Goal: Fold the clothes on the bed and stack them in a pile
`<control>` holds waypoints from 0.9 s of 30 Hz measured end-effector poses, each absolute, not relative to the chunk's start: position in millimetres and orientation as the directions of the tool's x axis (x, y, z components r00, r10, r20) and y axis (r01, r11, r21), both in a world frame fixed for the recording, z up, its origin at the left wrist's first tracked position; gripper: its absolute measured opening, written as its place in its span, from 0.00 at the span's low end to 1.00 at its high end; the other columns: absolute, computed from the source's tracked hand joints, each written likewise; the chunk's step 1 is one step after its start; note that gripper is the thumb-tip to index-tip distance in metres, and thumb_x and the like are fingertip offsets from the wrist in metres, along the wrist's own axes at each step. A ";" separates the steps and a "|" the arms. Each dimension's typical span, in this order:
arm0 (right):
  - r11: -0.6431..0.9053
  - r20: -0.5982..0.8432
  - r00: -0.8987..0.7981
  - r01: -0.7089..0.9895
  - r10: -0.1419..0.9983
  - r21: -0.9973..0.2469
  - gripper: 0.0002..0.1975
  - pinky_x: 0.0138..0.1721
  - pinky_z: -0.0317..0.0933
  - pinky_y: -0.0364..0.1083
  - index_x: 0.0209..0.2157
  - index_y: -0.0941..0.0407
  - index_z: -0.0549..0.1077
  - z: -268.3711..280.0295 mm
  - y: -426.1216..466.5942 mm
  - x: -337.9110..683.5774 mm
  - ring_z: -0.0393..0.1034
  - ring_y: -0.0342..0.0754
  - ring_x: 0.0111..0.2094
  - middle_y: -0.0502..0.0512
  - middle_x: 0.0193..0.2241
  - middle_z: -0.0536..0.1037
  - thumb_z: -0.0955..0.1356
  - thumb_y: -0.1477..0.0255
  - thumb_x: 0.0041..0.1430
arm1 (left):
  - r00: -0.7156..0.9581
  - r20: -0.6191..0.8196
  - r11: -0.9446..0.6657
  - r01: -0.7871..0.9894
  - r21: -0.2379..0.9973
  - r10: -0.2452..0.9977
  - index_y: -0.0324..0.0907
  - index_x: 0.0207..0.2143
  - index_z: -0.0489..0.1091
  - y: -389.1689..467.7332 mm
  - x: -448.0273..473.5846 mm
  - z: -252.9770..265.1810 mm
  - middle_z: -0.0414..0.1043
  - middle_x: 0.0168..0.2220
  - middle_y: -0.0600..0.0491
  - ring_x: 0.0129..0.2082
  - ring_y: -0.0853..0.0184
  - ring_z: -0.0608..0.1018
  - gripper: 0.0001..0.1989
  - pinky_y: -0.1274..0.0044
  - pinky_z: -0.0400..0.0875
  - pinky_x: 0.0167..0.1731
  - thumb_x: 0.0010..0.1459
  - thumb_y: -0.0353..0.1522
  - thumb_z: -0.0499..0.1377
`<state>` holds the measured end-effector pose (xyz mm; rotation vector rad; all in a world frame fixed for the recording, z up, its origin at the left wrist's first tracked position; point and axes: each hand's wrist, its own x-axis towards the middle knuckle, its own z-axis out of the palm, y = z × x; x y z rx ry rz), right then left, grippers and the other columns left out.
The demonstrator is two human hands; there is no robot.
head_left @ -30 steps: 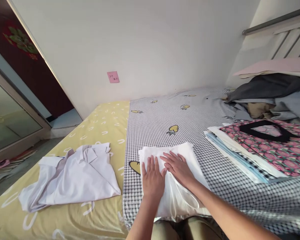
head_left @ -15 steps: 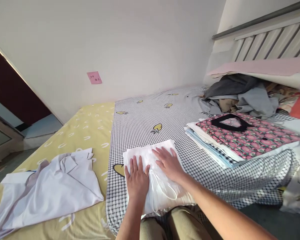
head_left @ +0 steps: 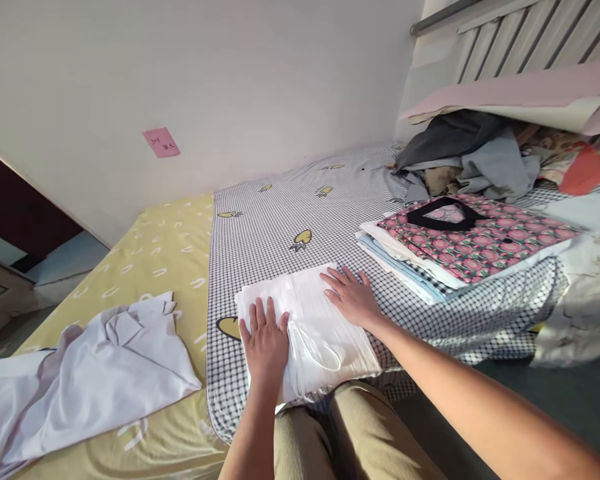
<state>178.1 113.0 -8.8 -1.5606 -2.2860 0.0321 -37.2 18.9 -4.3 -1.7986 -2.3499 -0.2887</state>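
Observation:
A folded white garment (head_left: 307, 300) with thin white drawstrings lies flat near the bed's front edge, just beyond my knees. On its left side rests my left hand (head_left: 266, 340), palm down with fingers spread. My right hand (head_left: 353, 298) lies on the garment's upper right edge, fingers stretched out and apart. Neither hand grips the cloth. The loose strings (head_left: 325, 353) curl across the garment between the two hands.
To the right sits a stack of folded clothes topped by a pink floral shirt (head_left: 485, 240) with a black collar. Behind it is a heap of crumpled clothes (head_left: 480, 153). A loosely laid pale shirt (head_left: 105, 373) covers part of the yellow sheet (head_left: 155, 247) at left.
My right hand has slid outward from the garment's middle to its right edge. The left hand stays at the left side. The whole view has shifted slightly.

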 end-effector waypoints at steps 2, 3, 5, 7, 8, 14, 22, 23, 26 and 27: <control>0.379 0.280 -0.312 0.896 0.908 -0.233 0.24 0.67 0.45 0.72 0.67 0.42 0.65 -7.4 112.7 178.8 0.53 0.62 0.71 0.51 0.70 0.65 0.57 0.61 0.74 | -0.264 0.247 0.259 0.964 0.053 0.932 0.42 0.71 0.55 19.0 -37.3 -3.3 0.51 0.74 0.43 0.74 0.52 0.56 0.31 0.50 0.49 0.71 0.73 0.45 0.42; 0.378 0.280 -0.310 0.894 0.909 -0.238 0.24 0.67 0.45 0.72 0.67 0.43 0.65 -7.2 112.8 179.1 0.53 0.62 0.71 0.51 0.70 0.64 0.57 0.61 0.74 | -0.267 0.243 0.261 0.964 0.058 0.932 0.42 0.71 0.55 19.0 -37.2 -2.3 0.52 0.74 0.43 0.74 0.52 0.56 0.31 0.50 0.49 0.71 0.73 0.45 0.41; 0.380 0.288 -0.307 0.890 0.907 -0.251 0.24 0.67 0.45 0.71 0.67 0.43 0.64 -7.5 113.6 179.5 0.53 0.62 0.71 0.52 0.70 0.65 0.58 0.61 0.74 | -0.275 0.229 0.266 0.961 0.073 0.934 0.43 0.71 0.55 18.8 -36.8 0.1 0.52 0.74 0.44 0.74 0.52 0.55 0.31 0.50 0.49 0.71 0.73 0.46 0.42; 0.383 0.298 -0.303 0.886 0.905 -0.261 0.24 0.67 0.45 0.70 0.67 0.44 0.65 -8.4 114.6 179.5 0.54 0.61 0.70 0.52 0.70 0.65 0.58 0.62 0.73 | -0.281 0.212 0.270 0.959 0.081 0.936 0.43 0.72 0.54 18.7 -36.0 2.8 0.51 0.74 0.45 0.74 0.52 0.55 0.31 0.51 0.48 0.71 0.72 0.46 0.42; 0.383 0.301 -0.301 0.885 0.905 -0.266 0.24 0.67 0.45 0.70 0.67 0.45 0.65 -8.9 115.0 179.4 0.54 0.61 0.70 0.52 0.70 0.65 0.59 0.62 0.73 | -0.283 0.206 0.272 0.959 0.080 0.937 0.42 0.72 0.54 18.6 -35.4 3.9 0.50 0.74 0.45 0.74 0.52 0.54 0.31 0.51 0.48 0.71 0.72 0.46 0.43; 0.397 0.327 -0.300 0.871 0.896 -0.289 0.23 0.67 0.45 0.71 0.66 0.45 0.66 -9.6 115.4 179.1 0.55 0.62 0.70 0.52 0.69 0.66 0.61 0.62 0.73 | -0.286 0.216 0.278 0.958 0.067 0.933 0.42 0.71 0.55 18.5 -32.9 6.0 0.51 0.74 0.44 0.74 0.52 0.54 0.30 0.51 0.47 0.71 0.73 0.44 0.44; 0.382 0.469 -0.163 0.822 0.868 -0.422 0.28 0.66 0.51 0.64 0.70 0.53 0.60 -19.6 120.8 180.2 0.57 0.59 0.69 0.66 0.69 0.63 0.63 0.67 0.70 | -0.285 0.212 0.279 0.959 0.054 0.935 0.42 0.72 0.54 17.3 -35.0 6.1 0.51 0.74 0.44 0.74 0.53 0.54 0.30 0.52 0.49 0.71 0.73 0.43 0.43; 0.387 0.490 -0.143 0.808 0.860 -0.444 0.29 0.66 0.53 0.64 0.70 0.54 0.59 -21.8 122.4 180.8 0.56 0.59 0.70 0.67 0.69 0.63 0.63 0.68 0.70 | -0.283 0.215 0.278 0.959 0.053 0.935 0.42 0.72 0.54 17.3 -35.7 5.3 0.51 0.74 0.44 0.74 0.53 0.54 0.30 0.52 0.48 0.71 0.73 0.43 0.43; 0.409 0.550 -0.072 0.749 0.832 -0.522 0.29 0.64 0.57 0.62 0.70 0.55 0.57 -29.5 128.4 183.1 0.56 0.58 0.70 0.67 0.68 0.65 0.61 0.72 0.69 | -0.281 0.234 0.275 0.960 0.059 0.931 0.42 0.71 0.55 17.6 -37.5 2.4 0.51 0.74 0.45 0.74 0.53 0.55 0.30 0.52 0.48 0.71 0.73 0.44 0.43; 0.420 0.569 -0.048 0.725 0.821 -0.545 0.29 0.64 0.58 0.62 0.69 0.55 0.58 -32.3 130.5 183.9 0.57 0.57 0.69 0.66 0.67 0.66 0.60 0.74 0.68 | -0.281 0.240 0.274 0.960 0.062 0.929 0.42 0.71 0.55 17.7 -37.9 1.6 0.51 0.74 0.45 0.74 0.53 0.55 0.30 0.52 0.48 0.71 0.73 0.45 0.43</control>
